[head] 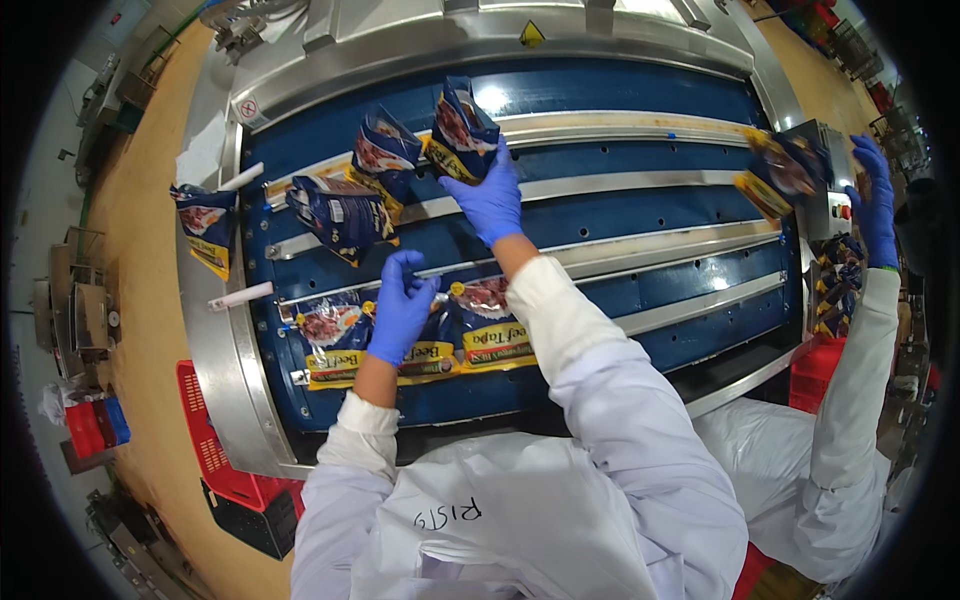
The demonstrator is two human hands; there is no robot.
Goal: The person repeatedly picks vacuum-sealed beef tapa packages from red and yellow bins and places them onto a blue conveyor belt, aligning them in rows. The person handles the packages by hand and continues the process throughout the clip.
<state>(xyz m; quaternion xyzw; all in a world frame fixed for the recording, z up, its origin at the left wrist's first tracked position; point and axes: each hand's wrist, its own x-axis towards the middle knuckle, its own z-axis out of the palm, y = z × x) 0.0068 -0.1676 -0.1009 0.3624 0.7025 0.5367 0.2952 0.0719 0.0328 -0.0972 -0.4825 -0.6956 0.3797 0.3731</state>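
Observation:
My right hand [489, 196], in a blue glove, has its fingers against a dark blue and yellow beef tapa pouch [461, 131] standing on the blue machine bed [585, 232]; whether it grips the pouch is unclear. My left hand [403, 304], also gloved, hovers with bent fingers over or on a flat row of pouches at the near metal bar, partly covering one. A flat pouch [330, 337] lies left of it, another [491, 330] to its right. Beyond my left hand are an upright pouch [384, 150] and a pouch lying back side up [341, 214].
A pouch [206, 225] rests on the steel rim at left. At right, a co-worker's gloved hand [874, 199] is near a blurred pouch [780, 172] and a control box [832, 195] with buttons. Red crates [202, 427] stand below the left edge. Metal bars [637, 180] cross the bed.

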